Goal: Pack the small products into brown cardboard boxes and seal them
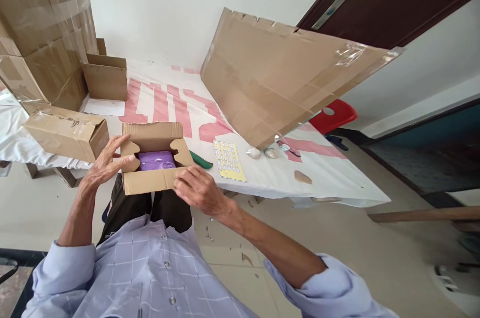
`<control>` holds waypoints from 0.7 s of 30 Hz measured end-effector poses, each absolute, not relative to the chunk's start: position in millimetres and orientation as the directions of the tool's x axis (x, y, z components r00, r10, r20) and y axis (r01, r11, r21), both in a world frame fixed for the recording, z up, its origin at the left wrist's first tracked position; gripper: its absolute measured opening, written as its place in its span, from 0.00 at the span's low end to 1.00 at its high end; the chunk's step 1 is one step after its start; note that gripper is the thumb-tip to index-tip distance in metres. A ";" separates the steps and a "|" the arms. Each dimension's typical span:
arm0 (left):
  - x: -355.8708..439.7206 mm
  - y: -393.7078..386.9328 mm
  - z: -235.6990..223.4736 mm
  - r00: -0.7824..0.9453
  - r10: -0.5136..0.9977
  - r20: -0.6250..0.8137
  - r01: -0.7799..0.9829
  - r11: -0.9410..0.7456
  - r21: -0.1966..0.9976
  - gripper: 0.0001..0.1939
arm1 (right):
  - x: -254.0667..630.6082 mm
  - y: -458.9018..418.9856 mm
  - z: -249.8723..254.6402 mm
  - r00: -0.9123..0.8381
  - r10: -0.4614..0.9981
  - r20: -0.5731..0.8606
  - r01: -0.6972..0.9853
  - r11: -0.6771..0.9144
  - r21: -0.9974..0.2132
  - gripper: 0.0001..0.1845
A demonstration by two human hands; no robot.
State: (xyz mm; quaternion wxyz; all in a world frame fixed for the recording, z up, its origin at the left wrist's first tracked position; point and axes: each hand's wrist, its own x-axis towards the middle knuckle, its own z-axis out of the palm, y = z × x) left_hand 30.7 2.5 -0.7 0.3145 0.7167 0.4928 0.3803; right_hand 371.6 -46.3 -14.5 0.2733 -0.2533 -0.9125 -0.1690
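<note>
A small open cardboard box (150, 184) sits at the near edge of the table in front of me, its flaps standing up and out. Inside lies a purple package (156, 160) with faint printing. My left hand (109, 160) grips the box's left side, with the thumb over the left flap and the fingers along the outside. At the right front corner, my right hand (198, 189) has its fingers curled on the front flap. A green, curved object (201, 160) lies just right of the box, partly hidden behind it.
Left of me lies a taped carton (67, 130), with tall stacked cartons (45, 33) and an open box (105, 78) behind. A large cardboard sheet (277, 68) leans across the table's far right. Nearby are a yellow sheet (229, 160), a tape roll (254, 152) and a red chair (333, 117).
</note>
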 end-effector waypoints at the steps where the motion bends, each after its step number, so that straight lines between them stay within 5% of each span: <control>1: 32.0 3.3 -0.6 0.229 0.946 0.228 0.482 -0.314 0.818 0.43 | 370.4 -49.0 -14.9 -0.731 0.378 0.568 0.544 0.826 0.151 0.09; 5: 44.3 5.1 4.1 0.207 0.945 0.252 0.602 -0.326 0.729 0.53 | 362.1 -44.8 -4.4 -0.702 0.491 0.516 0.544 0.837 -0.057 0.14; 9: 70.5 0.8 22.6 0.081 0.978 0.190 0.796 -0.178 0.578 0.52 | 346.6 -26.5 13.6 -0.692 0.581 0.429 0.524 0.812 -0.255 0.11; 14: 96.3 -5.7 43.8 -0.042 0.997 0.070 0.904 0.008 0.427 0.44 | 329.9 -6.2 29.7 -0.761 0.626 0.169 0.544 0.759 -0.359 0.13; 17: 94.7 -3.1 40.3 -0.058 0.992 0.114 0.881 -0.003 0.474 0.40 | 326.4 1.0 41.6 -0.749 0.663 0.006 0.625 0.709 -0.326 0.20; 21: 76.1 2.8 27.0 -0.028 0.976 0.214 0.675 -0.139 0.724 0.39 | 322.6 11.0 54.5 -0.698 0.710 -0.092 0.716 0.691 -0.099 0.16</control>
